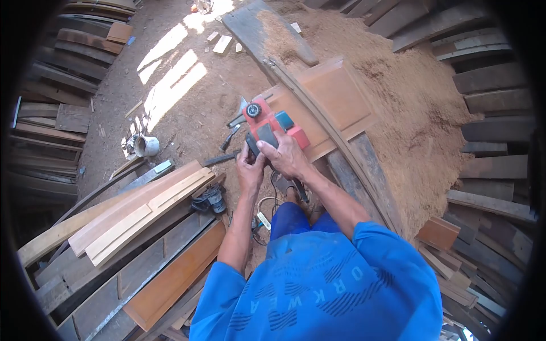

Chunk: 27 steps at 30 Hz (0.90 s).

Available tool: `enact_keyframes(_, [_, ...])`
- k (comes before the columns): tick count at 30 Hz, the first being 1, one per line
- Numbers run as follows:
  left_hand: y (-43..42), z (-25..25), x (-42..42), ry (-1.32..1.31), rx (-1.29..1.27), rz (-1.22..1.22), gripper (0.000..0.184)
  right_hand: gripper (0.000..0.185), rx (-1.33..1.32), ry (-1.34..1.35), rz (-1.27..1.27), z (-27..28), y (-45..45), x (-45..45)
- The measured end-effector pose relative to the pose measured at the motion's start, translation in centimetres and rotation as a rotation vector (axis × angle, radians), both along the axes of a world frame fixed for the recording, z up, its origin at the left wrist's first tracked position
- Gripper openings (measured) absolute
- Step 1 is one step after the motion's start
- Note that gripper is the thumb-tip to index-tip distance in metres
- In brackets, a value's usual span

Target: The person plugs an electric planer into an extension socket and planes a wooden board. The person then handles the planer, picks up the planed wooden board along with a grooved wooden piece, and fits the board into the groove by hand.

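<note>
Apparently, both hands (267, 156) hold a red power planer (266, 132).

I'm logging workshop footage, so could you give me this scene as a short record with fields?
Left hand: holding the black end of the red power tool
Right hand: holding the same tool
Ahead: brown wooden panel, long wood strip lying across it
Right side: wood shavings on the ground
Left side: stacked pale boards, whitish pot

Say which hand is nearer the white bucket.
Left. The left hand, at the near-left end of the red electric planer, has the white bucket off to its left; the right hand, also on the planer, sits farther right.
</note>
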<state>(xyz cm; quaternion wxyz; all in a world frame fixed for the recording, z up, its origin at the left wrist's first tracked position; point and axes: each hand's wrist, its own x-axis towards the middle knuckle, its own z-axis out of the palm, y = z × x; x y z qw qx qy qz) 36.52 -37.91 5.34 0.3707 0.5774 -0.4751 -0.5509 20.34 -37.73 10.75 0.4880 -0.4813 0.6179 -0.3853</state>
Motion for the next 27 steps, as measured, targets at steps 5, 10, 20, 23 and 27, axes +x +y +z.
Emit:
enact_keyframes(5, [-7.4, -1.1, 0.9, 0.119, -0.028, 0.001, 0.052, 0.066, -0.068, 0.081, -0.044, -0.9, -7.4, 1.1])
enact_keyframes(10, [-4.1, 1.3, -0.1, 0.115, -0.004, 0.014, 0.050, 0.070, 0.019, 0.025, -0.028, 0.5, -4.3, 0.8])
enact_keyframes(20, [14.0, -0.4, -1.4, 0.001, 0.142, 0.031, 0.073, 0.067, 0.148, -0.077, -0.023, 1.5, 12.7, -1.7])
enact_keyframes(23, [12.3, -0.9, -1.3, 0.073, 0.120, 0.044, 0.075, 0.068, 0.139, -0.081, -0.020, 1.4, 11.6, -1.4])
enact_keyframes(27, [6.4, 0.0, -1.1, 0.144, 0.099, 0.085, 0.068, 0.069, 0.110, -0.024, 0.025, 0.6, 5.7, -0.8])
